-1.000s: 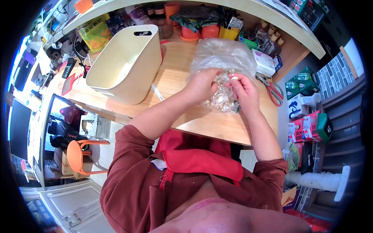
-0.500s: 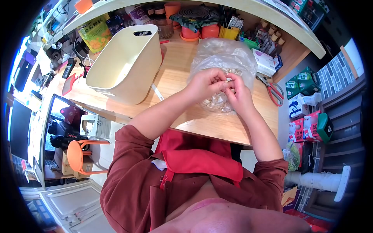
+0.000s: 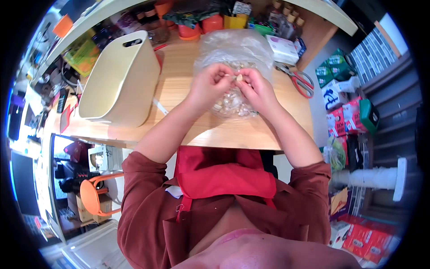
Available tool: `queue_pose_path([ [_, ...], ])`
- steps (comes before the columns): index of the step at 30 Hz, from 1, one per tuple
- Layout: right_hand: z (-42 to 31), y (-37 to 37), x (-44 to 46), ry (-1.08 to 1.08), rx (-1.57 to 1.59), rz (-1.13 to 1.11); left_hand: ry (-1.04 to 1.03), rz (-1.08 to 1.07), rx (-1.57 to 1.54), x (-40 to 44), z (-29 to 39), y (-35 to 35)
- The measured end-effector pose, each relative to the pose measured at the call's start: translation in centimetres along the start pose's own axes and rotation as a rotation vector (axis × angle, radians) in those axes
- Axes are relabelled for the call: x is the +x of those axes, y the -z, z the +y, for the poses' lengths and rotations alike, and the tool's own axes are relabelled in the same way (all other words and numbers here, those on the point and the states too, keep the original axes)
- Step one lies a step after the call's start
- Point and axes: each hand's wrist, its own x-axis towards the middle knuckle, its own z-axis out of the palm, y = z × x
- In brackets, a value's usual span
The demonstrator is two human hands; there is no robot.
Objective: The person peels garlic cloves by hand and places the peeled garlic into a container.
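Observation:
Over a clear plastic bag [image 3: 233,45] of small pale pieces, both hands meet with their fingertips close together. A small cream-coloured piece [image 3: 239,78] is pinched between the thumb and finger of my right hand [image 3: 257,89]. My left hand [image 3: 209,86] is closed, its thumb and fingers drawn together beside that piece; whatever they grip is too small to name. The bag lies open on the wooden table [image 3: 179,67], and more pale pieces [image 3: 228,105] show in it below the hands.
A tall cream bin [image 3: 136,85] stands left of the bag, with a white strip [image 3: 160,106] beside it. Red-handled scissors [image 3: 302,84] and a white box [image 3: 282,49] lie to the right. Orange pots [image 3: 189,31] and corked bottles [image 3: 286,24] line the back.
The view has shifted, so the table items appear farther left and higher. My hands came together over the bag, and the cream piece now shows at my right fingertips.

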Motion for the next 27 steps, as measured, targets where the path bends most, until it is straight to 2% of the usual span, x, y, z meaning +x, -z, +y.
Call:
queue_pose_path([
  [3, -0.8, 0.4, 0.2, -0.120, 0.253, -0.001, 0.005, -0.011, -0.021, 0.1, 0.3, -0.1],
  [5, -1.3, 1.0, 0.3, -0.154, 0.311, -0.020, 0.012, -0.038, -0.046, 0.1, 0.2, 0.1],
  [11, -1.1, 0.8, 0.2, -0.181, 0.487, -0.090, 0.167, -0.160, -0.444, 0.3, -0.4, 1.4],
  [14, -1.3, 0.9, 0.3, -0.218, 0.606, -0.103, 0.224, -0.162, -0.498, 0.2, 0.2, 1.0],
  [18, -1.3, 1.6, 0.4, -0.267, 0.756, -0.171, 0.198, -0.181, -0.203, -0.1, 0.8, 0.6],
  [20, -1.2, 1.6, 0.3, -0.299, 0.714, -0.187, 0.162, -0.167, -0.080, -0.2, 0.7, 0.5],
  [27, -0.9, 0.7, 0.3, -0.331, 0.761, -0.149, 0.133, -0.056, 0.015, -0.2, 1.1, 0.5],
])
